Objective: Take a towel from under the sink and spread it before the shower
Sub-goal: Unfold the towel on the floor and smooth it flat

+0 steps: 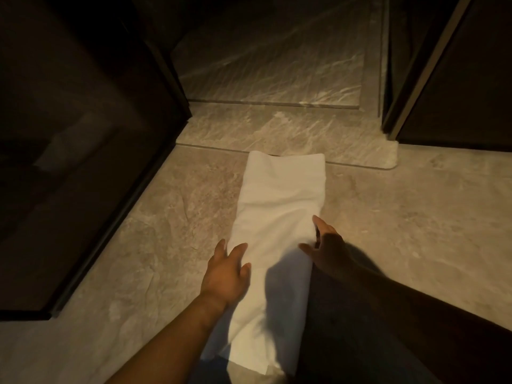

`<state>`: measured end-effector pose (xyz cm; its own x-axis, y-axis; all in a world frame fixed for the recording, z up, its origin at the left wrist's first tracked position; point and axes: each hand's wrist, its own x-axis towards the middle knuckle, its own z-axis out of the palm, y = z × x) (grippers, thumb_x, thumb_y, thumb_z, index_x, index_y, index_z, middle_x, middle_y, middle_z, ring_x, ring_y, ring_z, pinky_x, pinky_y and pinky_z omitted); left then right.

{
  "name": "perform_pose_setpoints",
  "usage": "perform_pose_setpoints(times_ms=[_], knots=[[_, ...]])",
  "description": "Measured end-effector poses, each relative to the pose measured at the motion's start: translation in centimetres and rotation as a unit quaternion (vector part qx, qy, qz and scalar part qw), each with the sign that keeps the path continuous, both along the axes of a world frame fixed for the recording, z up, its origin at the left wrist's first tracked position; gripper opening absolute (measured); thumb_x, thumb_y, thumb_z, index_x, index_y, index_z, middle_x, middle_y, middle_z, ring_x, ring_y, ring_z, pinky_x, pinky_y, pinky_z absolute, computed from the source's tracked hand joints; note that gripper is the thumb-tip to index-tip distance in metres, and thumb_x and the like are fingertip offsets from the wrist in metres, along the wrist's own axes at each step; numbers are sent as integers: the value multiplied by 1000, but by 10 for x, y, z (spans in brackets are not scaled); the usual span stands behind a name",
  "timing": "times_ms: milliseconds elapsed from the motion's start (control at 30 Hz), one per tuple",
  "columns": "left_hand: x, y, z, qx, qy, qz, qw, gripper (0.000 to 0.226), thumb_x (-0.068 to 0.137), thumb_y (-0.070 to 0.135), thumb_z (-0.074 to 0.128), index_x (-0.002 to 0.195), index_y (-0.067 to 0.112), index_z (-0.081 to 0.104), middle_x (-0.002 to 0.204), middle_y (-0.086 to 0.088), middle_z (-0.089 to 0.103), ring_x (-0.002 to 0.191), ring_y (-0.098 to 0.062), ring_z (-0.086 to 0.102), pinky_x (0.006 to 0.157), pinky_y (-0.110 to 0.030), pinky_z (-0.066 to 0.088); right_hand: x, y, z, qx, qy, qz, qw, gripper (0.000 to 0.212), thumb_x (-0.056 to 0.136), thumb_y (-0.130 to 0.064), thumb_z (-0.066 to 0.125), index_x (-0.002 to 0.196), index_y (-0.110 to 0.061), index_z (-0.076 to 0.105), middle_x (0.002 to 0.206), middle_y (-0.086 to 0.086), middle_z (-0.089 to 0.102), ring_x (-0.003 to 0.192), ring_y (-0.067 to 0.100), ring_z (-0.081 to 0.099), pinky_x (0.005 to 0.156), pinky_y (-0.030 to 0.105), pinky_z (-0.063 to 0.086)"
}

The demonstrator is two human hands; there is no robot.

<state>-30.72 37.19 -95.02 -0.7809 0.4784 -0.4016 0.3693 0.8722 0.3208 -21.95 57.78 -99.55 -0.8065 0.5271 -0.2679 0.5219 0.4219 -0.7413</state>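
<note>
A white towel (279, 206) lies folded lengthwise in a long strip on the stone floor, its far end touching the raised marble threshold (277, 134) of the shower. My left hand (225, 273) rests on the towel's left edge with fingers spread. At the towel's right edge my right hand (325, 250), in shadow, has its fingers apart and its fingertips touching the fabric. Whether either hand pinches the cloth is unclear. The near end of the towel lies between my forearms.
A dark glass panel with a black frame (91, 162) stands on the left. A dark door with a light frame (421, 65) stands at the right. The marble shower floor (277, 56) stretches beyond the threshold. Tiled floor (415, 217) lies on both sides.
</note>
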Motion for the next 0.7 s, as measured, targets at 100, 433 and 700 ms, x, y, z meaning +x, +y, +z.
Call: perform_pose_setpoints(times_ms=[100,433,700], knots=[[-2,-8,5,9,-8,11,1000,50,95,33,42,144,31,30,155,-12,14,136,-29,35,107,-31,32,-6,-6,1,-11,9,-32,999,76,80,-16,72,142,-2,30,142,21,41,130,33,41,104,32,33],[-9,-15,-3,86,27,11,996,51,88,27,59,136,25,42,137,-3,48,124,-17,46,98,-17,30,-9,-3,19,-87,-19,-112,990,65,84,-3,64,140,-14,34,136,13,49,124,27,47,96,27,38],[2,16,-10,87,22,-61,994,54,87,41,58,136,23,43,136,-3,46,119,-20,51,98,-24,37,28,43,26,-122,-40,-213,969,40,87,-9,60,126,-15,49,101,3,59,89,18,55,80,27,44]])
